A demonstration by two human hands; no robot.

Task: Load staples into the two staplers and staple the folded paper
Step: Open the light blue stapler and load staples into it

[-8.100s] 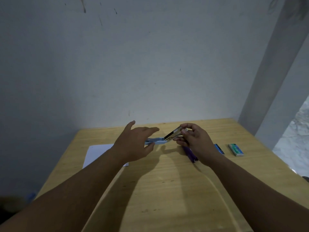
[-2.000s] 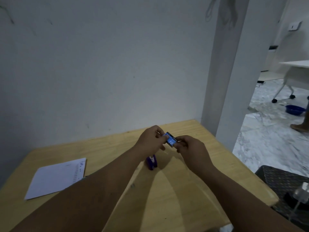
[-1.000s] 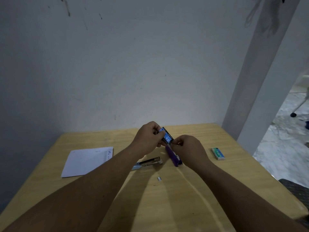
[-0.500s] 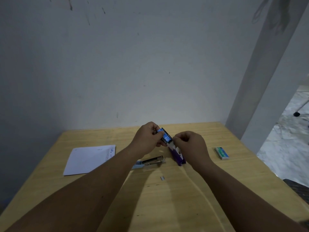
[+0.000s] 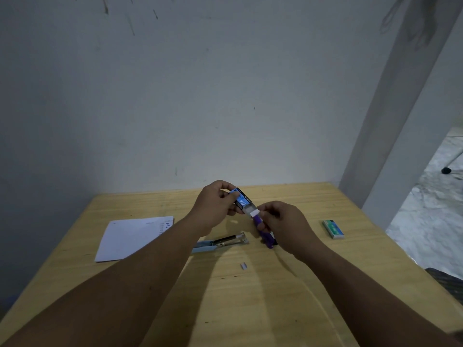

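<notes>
My left hand (image 5: 213,209) grips a small blue staple box (image 5: 242,200) above the wooden table (image 5: 250,309). My right hand (image 5: 283,222) pinches the white inner tray (image 5: 253,211) that sticks out of the box's lower end. A purple stapler (image 5: 265,235) lies on the table just under my right hand, partly hidden by it. A light-blue stapler (image 5: 220,242) lies open with its metal magazine showing, beside my left forearm. The white folded paper (image 5: 130,237) rests flat at the left. A small strip of staples (image 5: 244,266) lies loose in front of the staplers.
A green staple box (image 5: 333,229) lies near the table's right side. A grey wall stands right behind the table. A pillar (image 5: 390,121) rises at the back right, and a marble floor (image 5: 431,211) shows beyond the right edge.
The white inner tray has slid further out of the blue box between my hands. The staplers, paper and green box have stayed put.
</notes>
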